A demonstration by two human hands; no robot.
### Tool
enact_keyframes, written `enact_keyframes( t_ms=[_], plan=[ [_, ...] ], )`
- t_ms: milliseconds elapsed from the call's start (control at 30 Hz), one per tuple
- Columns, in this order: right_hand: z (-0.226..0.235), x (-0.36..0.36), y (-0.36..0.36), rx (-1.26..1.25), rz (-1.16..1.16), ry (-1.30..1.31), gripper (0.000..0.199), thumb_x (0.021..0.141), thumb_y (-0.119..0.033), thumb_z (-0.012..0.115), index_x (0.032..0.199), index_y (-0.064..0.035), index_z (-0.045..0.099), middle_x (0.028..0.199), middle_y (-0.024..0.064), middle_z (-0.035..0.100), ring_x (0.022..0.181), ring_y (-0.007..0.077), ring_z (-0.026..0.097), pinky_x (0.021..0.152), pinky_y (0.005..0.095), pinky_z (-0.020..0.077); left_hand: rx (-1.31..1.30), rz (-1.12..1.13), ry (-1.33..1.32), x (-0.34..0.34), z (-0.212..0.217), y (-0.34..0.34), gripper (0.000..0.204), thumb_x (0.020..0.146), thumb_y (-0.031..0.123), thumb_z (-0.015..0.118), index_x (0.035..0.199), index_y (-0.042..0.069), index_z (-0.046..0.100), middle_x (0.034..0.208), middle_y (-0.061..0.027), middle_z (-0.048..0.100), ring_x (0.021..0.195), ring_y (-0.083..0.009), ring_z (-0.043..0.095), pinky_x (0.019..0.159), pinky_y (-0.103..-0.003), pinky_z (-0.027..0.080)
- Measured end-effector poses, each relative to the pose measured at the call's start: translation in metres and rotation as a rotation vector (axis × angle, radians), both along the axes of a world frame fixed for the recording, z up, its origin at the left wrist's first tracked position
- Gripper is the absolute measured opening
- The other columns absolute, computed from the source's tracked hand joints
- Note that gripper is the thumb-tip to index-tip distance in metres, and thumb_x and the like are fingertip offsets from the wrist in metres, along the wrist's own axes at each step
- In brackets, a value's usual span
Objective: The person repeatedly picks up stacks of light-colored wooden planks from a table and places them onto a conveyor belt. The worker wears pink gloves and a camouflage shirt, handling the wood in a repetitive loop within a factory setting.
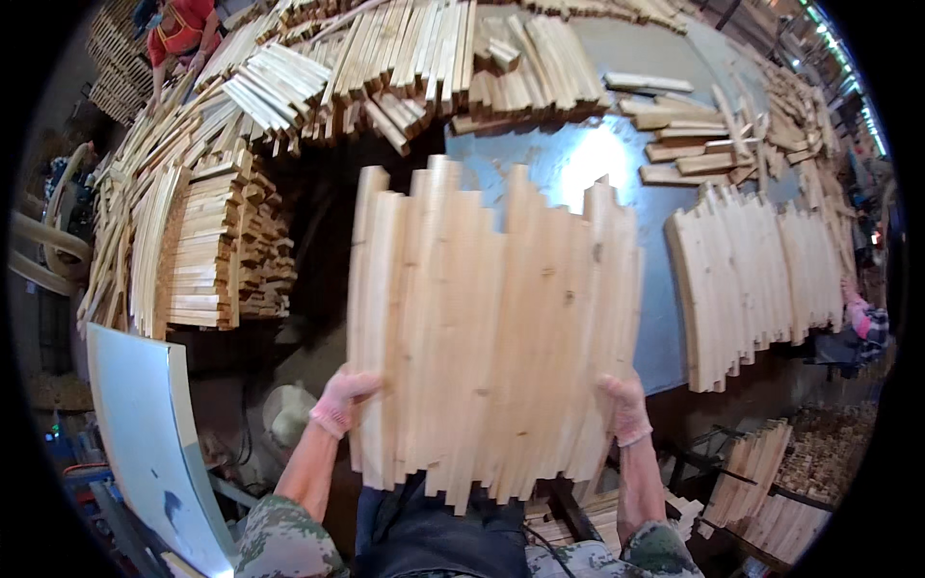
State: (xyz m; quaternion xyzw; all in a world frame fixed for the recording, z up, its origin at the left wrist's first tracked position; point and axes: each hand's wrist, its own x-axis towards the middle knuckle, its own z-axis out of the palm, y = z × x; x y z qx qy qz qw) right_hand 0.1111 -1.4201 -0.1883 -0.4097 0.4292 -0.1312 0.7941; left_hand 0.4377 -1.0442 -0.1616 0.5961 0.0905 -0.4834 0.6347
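Both my hands, in pale pink gloves, grip a wide row of light wooden strips from its two sides. My left hand is closed on the left edge, and my right hand is closed on the right edge. The strips stand side by side with uneven ends, held up in front of my body. Their far ends overlap the view of a shiny blue-grey table. The fingers behind the strips are hidden.
Another row of strips lies at the table's right. A stacked pile stands at the left, above a pale panel. Loose strips cover the far side. A person in red works far left; another's gloved hand is far right.
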Motion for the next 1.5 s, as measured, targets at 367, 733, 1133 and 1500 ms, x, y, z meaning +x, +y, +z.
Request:
enact_keyframes(
  t_ms=[367,733,1133,1500],
  plan=[
    [0.142,0.179,0.119,-0.201,0.467,-0.277,0.088,0.08,-0.028,0.091,0.153,0.0016,0.05,0.114,0.0075,0.072,0.094,0.0155,0.069,0.079,0.0303,0.0584,-0.201,0.499,-0.259,-0.045,0.103,0.235,0.101,0.069,0.034,0.092,0.154,-0.003,0.051,0.132,-0.0148,0.071,0.116,-0.0344,0.073,0.098,-0.05,0.063],
    [0.214,0.302,0.479,-0.161,1.023,-0.457,0.074,0.075,-0.023,0.086,0.14,0.0024,0.06,0.114,0.007,0.073,0.095,0.0168,0.071,0.083,0.031,0.0585,-0.107,0.951,-0.358,-0.177,0.142,0.58,0.057,0.089,0.026,0.078,0.135,-0.005,0.068,0.123,-0.0136,0.076,0.107,-0.024,0.075,0.091,-0.041,0.063],
    [0.175,0.391,0.815,-0.108,1.623,-0.236,0.05,0.088,-0.007,0.073,0.135,0.0053,0.065,0.102,0.0099,0.074,0.081,0.0204,0.073,0.076,0.0354,0.0628,-0.185,1.445,-0.128,-0.305,0.15,0.789,0.07,0.085,0.039,0.091,0.137,-0.002,0.069,0.133,-0.0165,0.073,0.119,-0.0289,0.072,0.104,-0.046,0.06],
    [0.168,0.435,0.979,-0.126,1.773,-0.234,0.049,0.089,-0.008,0.079,0.134,0.0024,0.065,0.106,0.0131,0.077,0.086,0.0224,0.077,0.079,0.0364,0.0647,0.477,1.576,-0.203,-0.295,0.1,0.905,0.066,0.094,0.038,0.083,0.146,0.002,0.064,0.133,-0.0131,0.074,0.121,-0.027,0.071,0.108,-0.046,0.056]
  ],
)
